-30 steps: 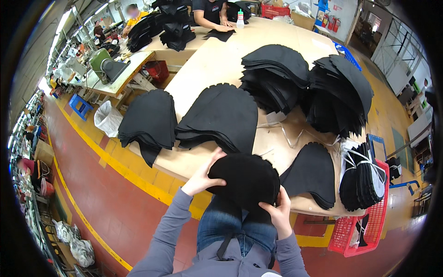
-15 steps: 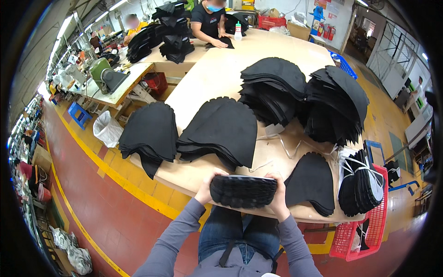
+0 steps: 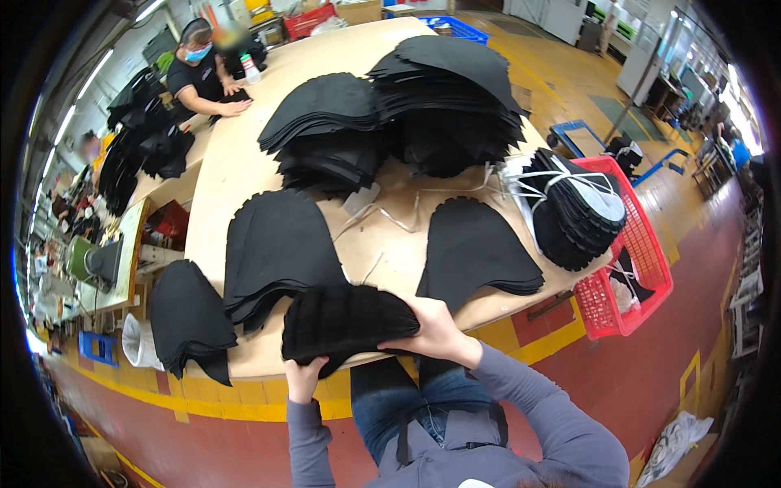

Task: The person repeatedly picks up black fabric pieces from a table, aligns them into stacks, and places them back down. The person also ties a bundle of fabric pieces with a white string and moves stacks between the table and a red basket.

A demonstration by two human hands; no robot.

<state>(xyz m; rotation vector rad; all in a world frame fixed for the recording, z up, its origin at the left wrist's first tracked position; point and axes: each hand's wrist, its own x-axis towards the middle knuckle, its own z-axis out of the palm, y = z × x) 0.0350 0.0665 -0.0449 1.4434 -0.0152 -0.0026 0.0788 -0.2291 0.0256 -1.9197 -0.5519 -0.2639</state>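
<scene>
Between my two hands is a thick stack of black fabric pieces (image 3: 346, 321), held at the table's near edge with its layered edge facing up toward me. My left hand (image 3: 304, 376) grips its lower side, while my right hand (image 3: 439, 332) is closed around its right end. Just beyond it lies a flat pile of black dome-shaped pieces (image 3: 281, 244), and a smaller pile (image 3: 189, 313) hangs partly over the table's left corner. Right of my hands sits another flat black pile (image 3: 478, 248). A bundle of black pieces tied with white string (image 3: 573, 207) rests at the right corner.
Two tall black stacks (image 3: 329, 122) stand farther back on the table (image 3: 224, 175). Loose white strings (image 3: 378, 210) lie across its middle. A red plastic basket (image 3: 630, 305) is beyond the right edge. A masked co-worker (image 3: 199, 77) works at the far left; a sewing machine (image 3: 89, 260) stands left.
The view has swung to the right. The stack in my hands has been turned and tilted, its left end lower; my right hand now reaches over its end and my left is underneath.
</scene>
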